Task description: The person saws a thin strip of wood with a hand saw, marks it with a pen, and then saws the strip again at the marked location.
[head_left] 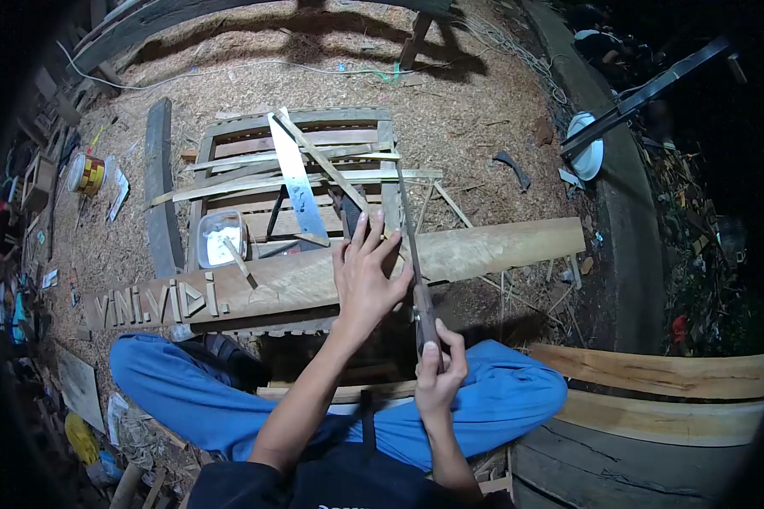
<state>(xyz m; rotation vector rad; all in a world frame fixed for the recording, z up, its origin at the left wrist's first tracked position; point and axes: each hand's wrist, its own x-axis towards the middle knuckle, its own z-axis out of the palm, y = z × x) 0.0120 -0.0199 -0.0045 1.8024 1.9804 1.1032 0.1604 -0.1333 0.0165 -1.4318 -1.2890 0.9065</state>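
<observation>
My left hand (369, 270) presses down with its fingers on the near end of a thin wooden strip (323, 163), over a long curved board (492, 250). My right hand (440, 369) is wrapped round the handle of a saw (424, 310). The saw's narrow blade points away from me, just right of my left hand. Raised wooden letters (157, 301) lie along the board's left part. A white tub (221, 239) with pale contents stands behind the board, a small stick leaning from it.
Beyond the board, a slatted pallet (386, 131) holds a metal ruler (290, 170) and several strips. A dark plank (160, 182) and a paint can (87, 174) lie left. Two long boards (671, 416) extend at the right. Another person (598, 47) is at the top right.
</observation>
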